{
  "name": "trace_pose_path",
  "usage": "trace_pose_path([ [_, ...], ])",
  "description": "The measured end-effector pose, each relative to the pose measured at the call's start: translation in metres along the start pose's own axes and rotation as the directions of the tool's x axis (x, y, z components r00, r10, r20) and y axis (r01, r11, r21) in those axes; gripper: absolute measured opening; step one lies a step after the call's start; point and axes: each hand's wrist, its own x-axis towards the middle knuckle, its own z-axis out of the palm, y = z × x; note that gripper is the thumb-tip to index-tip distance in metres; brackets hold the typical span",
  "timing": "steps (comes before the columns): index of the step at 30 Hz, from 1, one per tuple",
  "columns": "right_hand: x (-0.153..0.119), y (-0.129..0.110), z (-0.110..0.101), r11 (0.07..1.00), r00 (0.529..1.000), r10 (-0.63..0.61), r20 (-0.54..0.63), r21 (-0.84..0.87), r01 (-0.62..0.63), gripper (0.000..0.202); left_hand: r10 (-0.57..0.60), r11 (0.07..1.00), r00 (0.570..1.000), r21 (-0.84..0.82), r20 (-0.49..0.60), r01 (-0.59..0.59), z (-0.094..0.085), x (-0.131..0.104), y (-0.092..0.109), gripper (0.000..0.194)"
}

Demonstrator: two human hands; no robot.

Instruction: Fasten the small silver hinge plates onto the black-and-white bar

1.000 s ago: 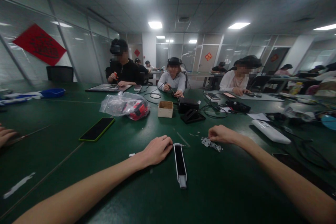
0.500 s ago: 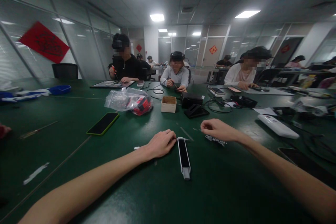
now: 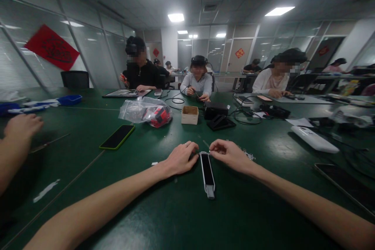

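Note:
A slim white device (image 3: 208, 172) with a long black screen and a grey tip lies on the green table, its tip toward me. My left hand (image 3: 183, 158), a ring on one finger, rests on the table with curled fingers closed at the device's far left corner. Opposite it, my right hand (image 3: 228, 155) pinches at the far right corner; whatever is between its fingertips is too small to make out. Just behind the right hand lie several small shiny pieces (image 3: 248, 154), partly hidden by it.
Another person's hand (image 3: 22, 129) reaches in at the left, near a thin screwdriver-like tool (image 3: 49, 143). Around the table are a green-edged phone (image 3: 117, 136), a plastic bag (image 3: 143, 111), a small box (image 3: 190, 115), a white device (image 3: 315, 139) and a dark phone (image 3: 345, 185).
My right hand has moved left from the small shiny pieces to the device's far end. Another person's hand has come further into view at the left. My left hand stays by the device.

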Motion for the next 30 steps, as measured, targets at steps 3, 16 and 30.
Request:
trace_pose_path([
  [3, -0.002, -0.004, 0.005, 0.999, 1.0, -0.007, -0.006, 0.04, 0.008, 0.018, 0.034, 0.999, 0.997, -0.015, -0.064, -0.035, -0.003, -0.003, 0.002, 0.019],
  [16, -0.007, -0.012, 0.025, 0.995, 0.991, -0.095, -0.094, -0.013, 0.094, 0.011, 0.239, 0.971, 0.959, 0.03, -0.15, -0.237, 0.003, -0.005, -0.003, 0.015],
  [30, -0.012, 0.01, 0.014, 0.94, 0.967, -0.17, -0.192, -0.325, 0.101, 0.015, 0.01, 0.995, 0.987, -0.093, -0.16, -0.025, -0.004, -0.003, 0.0, 0.008],
])
